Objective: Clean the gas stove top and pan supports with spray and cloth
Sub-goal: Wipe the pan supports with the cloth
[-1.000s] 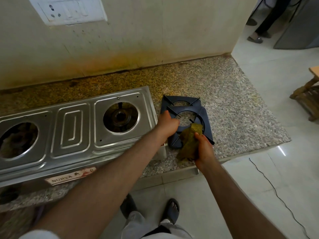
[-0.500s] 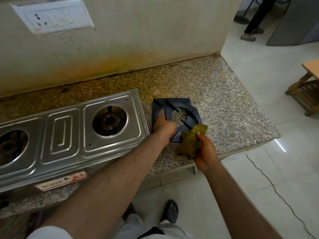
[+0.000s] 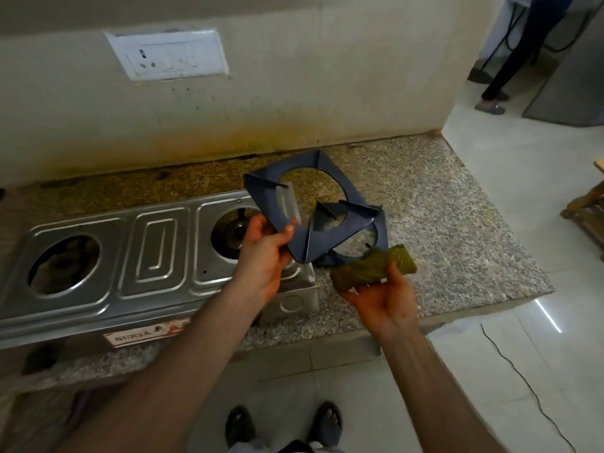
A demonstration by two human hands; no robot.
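A steel gas stove (image 3: 108,282) with two bare burner openings sits on the granite counter (image 3: 451,237). My left hand (image 3: 264,253) grips the near edge of a dark blue pan support (image 3: 313,237) and holds it tilted in the air above the stove's right end. A second dark pan support (image 3: 379,237) lies on the counter beneath it, partly hidden. My right hand (image 3: 382,302), palm up, holds a bunched olive-green cloth (image 3: 372,266) just right of the lifted support. No spray bottle is in view.
A stained wall with a white switch plate (image 3: 170,55) runs behind the counter. The counter ends at the right over a tiled floor with a thin black cable (image 3: 516,367). A wooden stool (image 3: 588,214) stands far right; a person's legs (image 3: 503,70) are at the back.
My left hand has lifted the top pan support off the one beneath and tilted it up. My right hand turned palm up with the cloth, away from the supports.
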